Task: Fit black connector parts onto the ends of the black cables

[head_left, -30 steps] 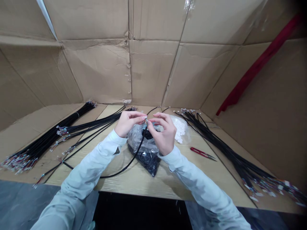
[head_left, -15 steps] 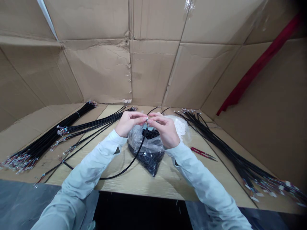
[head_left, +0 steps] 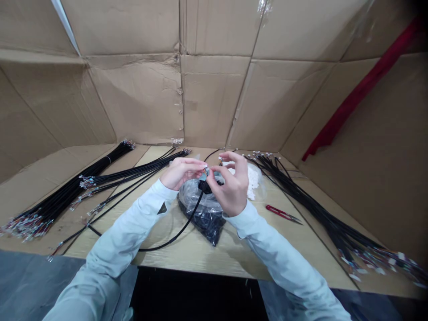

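My left hand [head_left: 180, 172] pinches a small white connector [head_left: 206, 169] at the tip of a black cable [head_left: 190, 219], where short coloured wires show. From there the cable hangs down and curves left, passing under my left forearm. On the right, my right hand [head_left: 232, 183] has its thumb and index finger closed on the wires just beside that connector. Its other fingers are lifted and curled. Below both hands sits a clear plastic bag [head_left: 203, 216] of small black parts. Behind my right hand lies a bag of small white parts [head_left: 253, 180].
Bundled black cables [head_left: 76, 187] and a looser group of cables [head_left: 143, 171] lie on the left. More cables [head_left: 310, 214] run along the right side. Red thread snips [head_left: 283, 214] rest on the table [head_left: 240, 256]. Cardboard walls [head_left: 214, 102] enclose the back and sides.
My right hand has turned, and its outer fingers have lifted away from the connector. My left hand stays nearly in place, still pinching the cable end.
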Tool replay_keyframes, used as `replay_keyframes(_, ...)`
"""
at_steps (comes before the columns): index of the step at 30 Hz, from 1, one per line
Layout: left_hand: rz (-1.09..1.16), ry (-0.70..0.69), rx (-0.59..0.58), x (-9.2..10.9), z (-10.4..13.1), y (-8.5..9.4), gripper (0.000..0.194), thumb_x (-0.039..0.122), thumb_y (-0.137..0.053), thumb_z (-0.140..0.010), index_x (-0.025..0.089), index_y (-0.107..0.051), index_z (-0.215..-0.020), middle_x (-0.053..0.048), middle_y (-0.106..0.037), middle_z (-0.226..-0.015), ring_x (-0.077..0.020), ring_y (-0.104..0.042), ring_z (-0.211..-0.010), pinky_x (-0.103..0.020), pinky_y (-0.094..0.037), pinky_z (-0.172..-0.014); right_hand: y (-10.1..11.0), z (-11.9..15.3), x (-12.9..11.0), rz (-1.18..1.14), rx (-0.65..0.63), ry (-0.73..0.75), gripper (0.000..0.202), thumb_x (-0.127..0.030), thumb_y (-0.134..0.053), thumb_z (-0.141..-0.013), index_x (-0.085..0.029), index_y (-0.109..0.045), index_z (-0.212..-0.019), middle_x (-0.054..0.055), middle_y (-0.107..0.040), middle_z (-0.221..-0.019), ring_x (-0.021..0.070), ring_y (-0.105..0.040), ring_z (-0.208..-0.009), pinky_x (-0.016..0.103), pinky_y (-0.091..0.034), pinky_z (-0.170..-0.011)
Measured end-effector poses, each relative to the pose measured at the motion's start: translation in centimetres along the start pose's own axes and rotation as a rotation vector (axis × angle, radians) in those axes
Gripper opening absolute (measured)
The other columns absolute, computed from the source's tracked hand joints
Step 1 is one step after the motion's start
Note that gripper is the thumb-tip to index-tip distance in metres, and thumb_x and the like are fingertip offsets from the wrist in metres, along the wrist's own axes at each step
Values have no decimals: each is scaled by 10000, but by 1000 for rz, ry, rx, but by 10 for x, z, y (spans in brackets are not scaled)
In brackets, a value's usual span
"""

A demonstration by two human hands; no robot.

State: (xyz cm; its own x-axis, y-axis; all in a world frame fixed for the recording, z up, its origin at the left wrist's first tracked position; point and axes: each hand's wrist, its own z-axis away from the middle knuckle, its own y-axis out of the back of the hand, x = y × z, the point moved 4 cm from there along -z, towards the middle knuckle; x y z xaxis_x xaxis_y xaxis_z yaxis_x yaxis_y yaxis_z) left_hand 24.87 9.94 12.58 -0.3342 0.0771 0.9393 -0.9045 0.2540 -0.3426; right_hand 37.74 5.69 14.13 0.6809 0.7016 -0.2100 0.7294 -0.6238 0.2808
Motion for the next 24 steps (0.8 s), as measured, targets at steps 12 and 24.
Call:
replay_keyframes(12, 28, -54, 7, 4, 0, 3, 162, 129, -729, -524, 75, -680, -669, -43, -636, -590, -79, -546, -539, -222, -408, -584, -26, 1, 35, -932, -386, -828, 169, -303, -702, -573, -149, -662, -630, 40, -576, -941, 115, -543, -858, 264, -449, -748)
replay_keyframes(24, 24, -3, -6, 0, 0, 0, 176, 139, -731, -523, 76, -681, -679, -42, -629, -598, -65, -534, -525, -210, -410, -580, -8, -6, 22, -431, -215, -531, 82, -209, -622, -614, -132, -649, -610, 60, -532, -925, 106, -531, -828, 235, -473, -686)
